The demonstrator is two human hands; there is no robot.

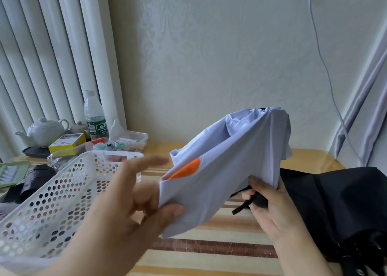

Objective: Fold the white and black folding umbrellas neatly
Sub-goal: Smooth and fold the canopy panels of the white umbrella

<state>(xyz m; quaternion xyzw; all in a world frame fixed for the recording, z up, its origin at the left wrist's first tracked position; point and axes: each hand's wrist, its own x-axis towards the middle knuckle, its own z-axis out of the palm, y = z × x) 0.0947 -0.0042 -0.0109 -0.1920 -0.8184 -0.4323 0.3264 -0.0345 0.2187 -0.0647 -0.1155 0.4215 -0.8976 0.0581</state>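
The right hand [270, 208] grasps the white umbrella's [226, 171] handle while the left hand [134, 202] pinches a loose flap, which I think must next be pleated flat.

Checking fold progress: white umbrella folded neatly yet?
No. White umbrella canopy hangs loose and bunched; left hand pinches one panel.

Left hand [134, 194] pinching with thumb, index finger extended, right hand [270, 208] curled in a grip

The left hand [134, 204] pinches the white umbrella's [226, 162] cloth, the right hand [270, 208] grips its handle above a striped table [209, 252].
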